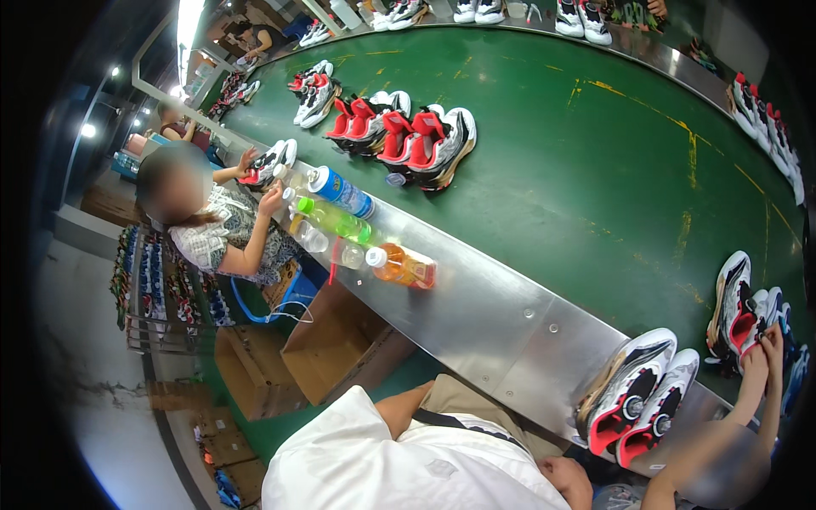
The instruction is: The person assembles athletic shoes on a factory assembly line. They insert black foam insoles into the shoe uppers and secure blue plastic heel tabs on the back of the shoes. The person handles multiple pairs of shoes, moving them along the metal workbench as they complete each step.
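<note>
At the lower edge I see my white shirt and tan trousers. A bare forearm (404,406) comes out of the white sleeve on the left, and its hand is hidden. My right hand (567,481) shows only as a rounded patch low in the lap, and I cannot tell whether it holds anything. Nearest to it, a pair of white, red and black sneakers (639,399) stands on the steel ledge (484,314) beside the green conveyor belt (578,170).
Several drink bottles (340,223) lie on the ledge. More sneaker pairs (408,132) ride the belt. A seated co-worker (217,229) at left handles a sneaker (268,163). Another person's hand (765,353) at right touches sneakers (738,316). Cardboard boxes (327,348) sit below the ledge.
</note>
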`<state>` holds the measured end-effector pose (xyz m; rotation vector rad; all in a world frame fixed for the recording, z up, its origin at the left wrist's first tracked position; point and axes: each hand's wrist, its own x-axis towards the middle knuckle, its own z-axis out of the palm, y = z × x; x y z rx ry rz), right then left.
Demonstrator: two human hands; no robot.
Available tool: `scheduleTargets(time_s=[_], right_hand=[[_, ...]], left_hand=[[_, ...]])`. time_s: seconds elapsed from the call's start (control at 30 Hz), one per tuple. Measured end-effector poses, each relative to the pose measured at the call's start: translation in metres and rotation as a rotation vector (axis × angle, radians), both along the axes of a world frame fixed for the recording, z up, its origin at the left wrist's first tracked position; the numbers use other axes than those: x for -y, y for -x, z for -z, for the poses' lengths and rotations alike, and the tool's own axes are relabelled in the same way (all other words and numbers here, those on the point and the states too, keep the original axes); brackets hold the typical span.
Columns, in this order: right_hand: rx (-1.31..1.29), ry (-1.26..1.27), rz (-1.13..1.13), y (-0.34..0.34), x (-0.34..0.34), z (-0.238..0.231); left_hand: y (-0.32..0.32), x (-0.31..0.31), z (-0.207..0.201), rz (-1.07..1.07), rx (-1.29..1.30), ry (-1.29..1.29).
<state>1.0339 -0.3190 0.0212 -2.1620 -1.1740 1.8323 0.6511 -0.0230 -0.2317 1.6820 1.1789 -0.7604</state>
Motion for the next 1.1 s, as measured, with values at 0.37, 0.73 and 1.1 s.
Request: scheduleTargets(time_s=[0.37, 0.73, 1.1], right_hand=[[1.041, -0.829, 0.350, 0.009, -0.043, -0.161], [0.988, -0.343, 0.119, -0.048, -0.059, -0.125], [0.764, -0.625, -0.008, -0.101, -0.191, -0.175]], left_hand=[[0.005, -0.114, -0.095, 0.379, 0.096, -0.221], [-0.110, -0.179, -0.306, 0.078, 0.908, -0.181], [-0.134, -0.179, -0.257, -0.041, 1.188, -0.692]])
